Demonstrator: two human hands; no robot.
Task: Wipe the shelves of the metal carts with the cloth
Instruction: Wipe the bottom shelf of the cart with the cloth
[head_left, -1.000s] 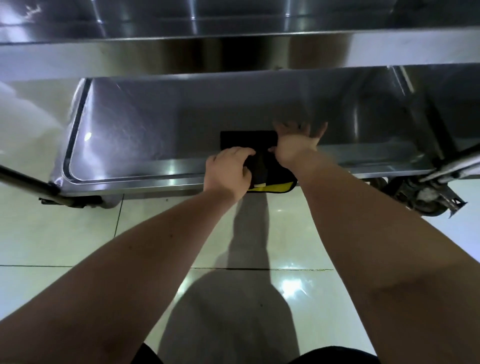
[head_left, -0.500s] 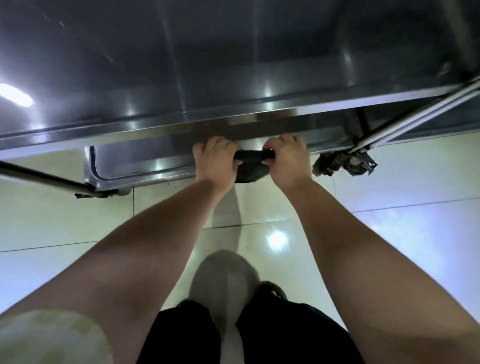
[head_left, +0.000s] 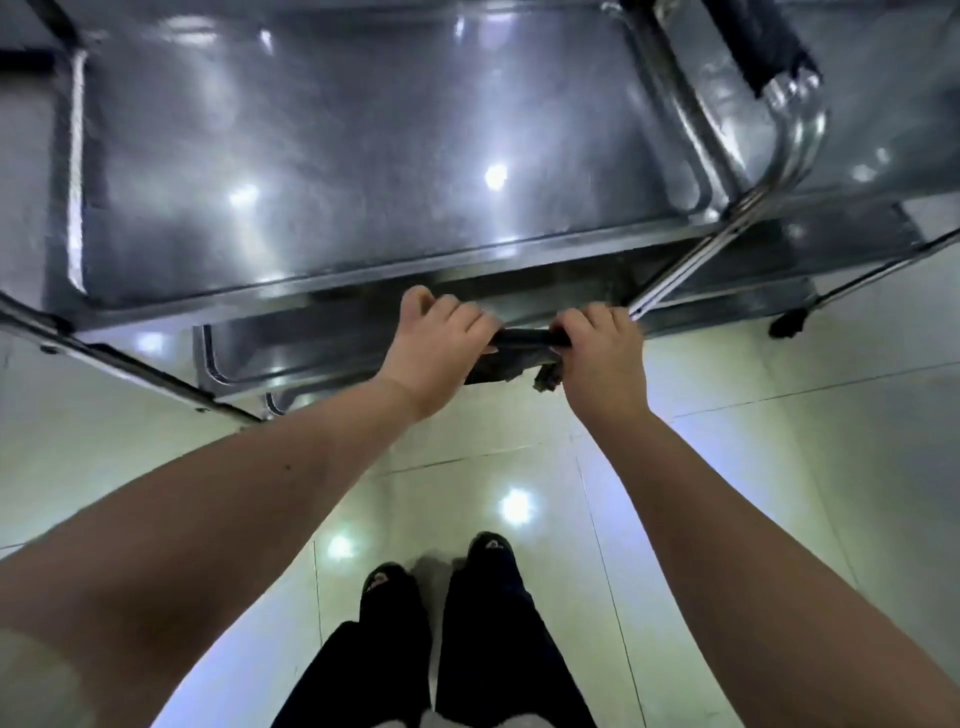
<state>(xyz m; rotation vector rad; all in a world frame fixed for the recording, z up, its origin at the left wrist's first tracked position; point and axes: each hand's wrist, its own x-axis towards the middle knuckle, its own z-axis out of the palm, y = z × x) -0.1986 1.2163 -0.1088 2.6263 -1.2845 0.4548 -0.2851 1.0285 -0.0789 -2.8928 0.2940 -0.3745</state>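
Below the top shelf (head_left: 363, 156), lower shelves are mostly hidden. Both fists, left hand (head_left: 441, 348) and right hand (head_left: 602, 353), clench a dark, bunched cloth (head_left: 519, 351) stretched between them

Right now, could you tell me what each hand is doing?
Left hand: closed on the dark cloth.
Right hand: closed on the same cloth.

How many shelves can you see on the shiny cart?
3: the top shelf fills the upper view, a middle shelf peeks out under it at right, and the bottom shelf shows lower left. More may be hidden.
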